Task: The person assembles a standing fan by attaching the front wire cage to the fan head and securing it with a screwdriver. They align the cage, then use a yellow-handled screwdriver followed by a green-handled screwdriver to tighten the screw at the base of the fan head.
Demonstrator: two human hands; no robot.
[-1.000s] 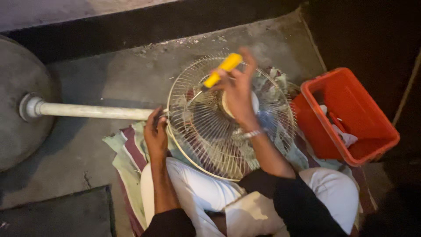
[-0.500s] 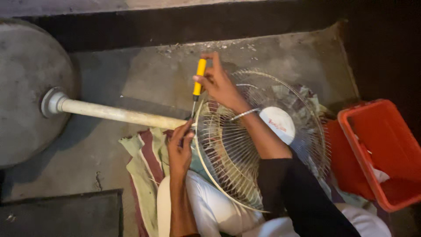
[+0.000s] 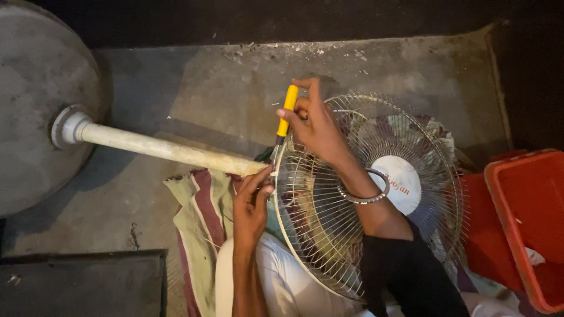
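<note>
Shifted left along the rim now: the right hand [image 3: 317,126] has carried the screwdriver [image 3: 285,114] to the guard's [image 3: 352,235] left edge, fingers wrapped around the yellow handle, blade pointing down from the fist. Just under that tip, the left hand [image 3: 251,202] pinches the rim where the pole [image 3: 158,148] meets it, fingertips pressed together. Beyond the right wrist lies the white hub [image 3: 402,185], then the red crate [image 3: 529,223].

right arm: black sleeve [image 3: 411,276], pushed up above forearm
right wrist: thin silver metal bangle [image 3: 364,196], round
right hand [image 3: 320,126]: ring on one finger, small, detail unclear
left arm: bare, no sleeve
legs: white trousers [image 3: 282,287], loose
</note>
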